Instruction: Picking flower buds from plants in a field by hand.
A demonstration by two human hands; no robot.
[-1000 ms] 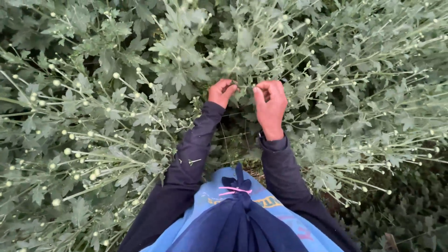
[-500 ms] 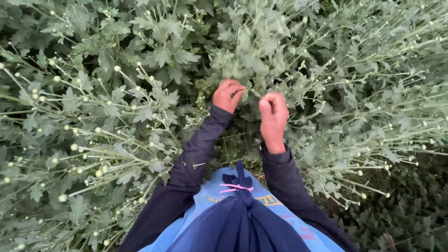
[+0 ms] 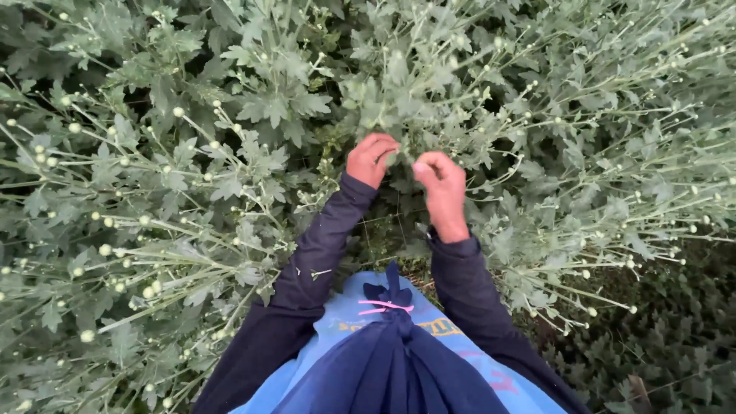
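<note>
Dense green budding plants (image 3: 192, 192) everywhere.

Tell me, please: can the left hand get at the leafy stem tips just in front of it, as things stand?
Probably yes. The left hand is already at the leafy stem tips, its fingers curled among the leaves; nothing visibly blocks it.

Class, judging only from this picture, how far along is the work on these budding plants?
Done: nothing shows as finished; no picked pile is in view. In hand: the left hand and right hand pinch at a leafy stem tip between them. Left: many round pale buds stand on the surrounding stems.
</note>
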